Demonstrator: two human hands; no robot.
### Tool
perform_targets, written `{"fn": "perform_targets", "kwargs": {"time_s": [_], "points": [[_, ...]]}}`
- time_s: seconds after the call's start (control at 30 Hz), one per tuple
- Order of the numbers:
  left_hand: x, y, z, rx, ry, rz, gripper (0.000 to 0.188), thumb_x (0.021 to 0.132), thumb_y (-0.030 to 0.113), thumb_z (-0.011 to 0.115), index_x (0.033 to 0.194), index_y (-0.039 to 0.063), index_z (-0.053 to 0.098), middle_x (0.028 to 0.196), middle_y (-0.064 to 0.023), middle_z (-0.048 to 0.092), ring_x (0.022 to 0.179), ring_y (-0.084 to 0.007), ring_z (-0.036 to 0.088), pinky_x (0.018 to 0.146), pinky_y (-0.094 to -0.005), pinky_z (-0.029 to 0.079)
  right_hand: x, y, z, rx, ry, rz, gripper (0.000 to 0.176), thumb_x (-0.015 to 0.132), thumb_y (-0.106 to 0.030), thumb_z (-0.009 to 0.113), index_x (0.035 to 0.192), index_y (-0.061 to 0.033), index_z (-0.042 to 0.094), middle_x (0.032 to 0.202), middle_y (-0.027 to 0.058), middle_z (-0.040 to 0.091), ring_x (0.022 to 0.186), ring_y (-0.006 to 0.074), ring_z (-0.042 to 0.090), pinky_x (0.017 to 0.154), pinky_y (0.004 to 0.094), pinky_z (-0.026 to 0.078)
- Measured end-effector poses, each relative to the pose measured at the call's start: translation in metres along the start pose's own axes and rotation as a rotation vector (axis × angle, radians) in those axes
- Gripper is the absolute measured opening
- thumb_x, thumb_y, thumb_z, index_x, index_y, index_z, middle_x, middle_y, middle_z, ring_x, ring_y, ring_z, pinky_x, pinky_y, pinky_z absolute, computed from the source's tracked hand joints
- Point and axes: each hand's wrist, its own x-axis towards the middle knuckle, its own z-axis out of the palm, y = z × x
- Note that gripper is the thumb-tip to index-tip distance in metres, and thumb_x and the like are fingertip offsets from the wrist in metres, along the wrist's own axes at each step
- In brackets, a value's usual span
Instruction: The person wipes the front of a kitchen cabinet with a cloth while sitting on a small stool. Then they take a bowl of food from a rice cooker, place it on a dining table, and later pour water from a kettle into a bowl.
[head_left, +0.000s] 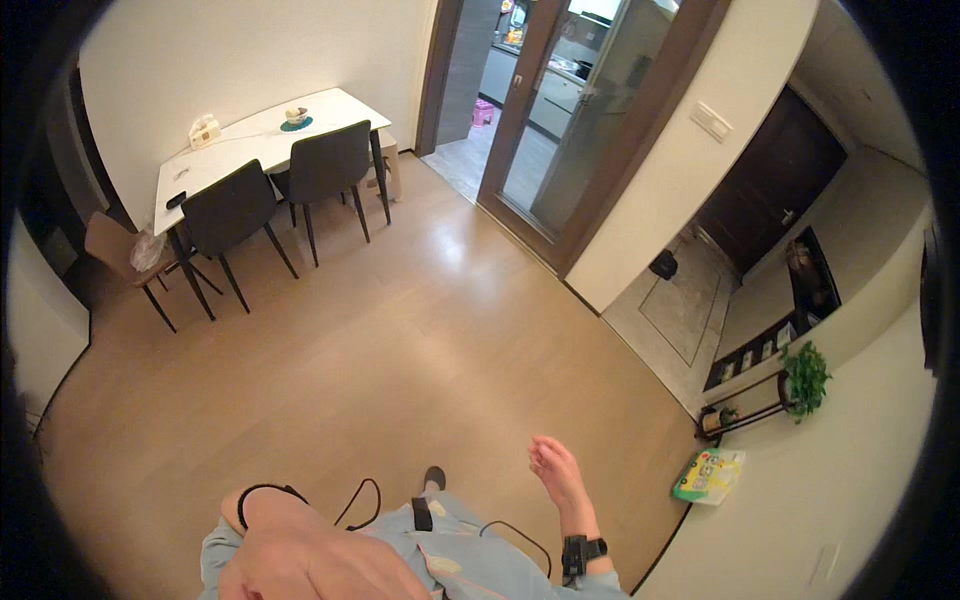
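My left hand (315, 559) is large and close to the camera at the bottom edge, over my light blue patterned clothing (480, 544). Its fingers run out of the frame, so whether it holds anything is hidden. A black band (259, 491) circles that arm's wrist. My right hand (553, 465) hangs out over the wood-look floor (360, 390), fingers loosely curled together with nothing visible in them. A black strapped device (579, 556) sits on the right wrist. One dark shoe (435, 477) shows below me.
A white table (247, 154) with two dark chairs (229, 199) and a brown chair (124, 247) stands far left. A brown-framed sliding glass door (555, 172) opens on a kitchen. Right are a plant stand (750, 412) and a colourful box (709, 476) by the wall.
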Motion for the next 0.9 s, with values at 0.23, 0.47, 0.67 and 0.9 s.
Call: {"fn": "perform_targets", "kwargs": {"time_s": [0.23,0.47,0.67,0.9], "points": [[0.043,0.047,-0.145,0.067,0.084,-0.006,0.037,0.081,0.028,0.070,0.102,-0.002,0.067,0.104,-0.0177,0.065,0.073,-0.0246,0.062,0.060,-0.0301,0.049,0.206,-0.106,0.138,-0.278,-0.417,0.045,0.026,0.090,-0.017,0.058,0.113,-0.0049,0.057,0.099,0.0033,0.062,0.089,0.0106,0.057,0.077,0.0246,0.047],[0.060,0.118,-0.337,-0.125,0.039,-0.005,0.033,0.083,0.023,0.068,0.099,-0.006,0.067,0.099,-0.0215,0.066,0.066,-0.0235,0.060,0.053,-0.0297,0.046,0.372,-0.141,0.197,-0.273,-0.331,0.122,0.026,0.091,-0.019,0.057,0.113,-0.0050,0.058,0.099,0.0025,0.062,0.086,0.0080,0.056,0.077,0.0242,0.047],[0.107,0.165,-0.482,-0.105,0.079,-0.016,0.039,0.081,0.026,0.069,0.102,-0.007,0.066,0.105,-0.0246,0.063,0.068,-0.0253,0.062,0.055,-0.0303,0.047,0.465,-0.180,0.192,-0.077,-0.082,0.123,0.025,0.090,-0.016,0.057,0.112,-0.0037,0.057,0.097,0.0042,0.062,0.085,0.0114,0.058,0.075,0.0255,0.047],[0.132,0.185,-0.666,-0.092,-0.076,-0.011,0.042,0.081,0.028,0.070,0.103,-0.007,0.066,0.108,-0.0234,0.062,0.070,-0.0267,0.062,0.057,-0.0306,0.047,0.617,-0.223,0.183,-0.030,0.058,0.128,0.024,0.090,-0.016,0.058,0.111,-0.0043,0.058,0.096,0.0034,0.063,0.083,0.0109,0.058,0.074,0.0248,0.047]]}}
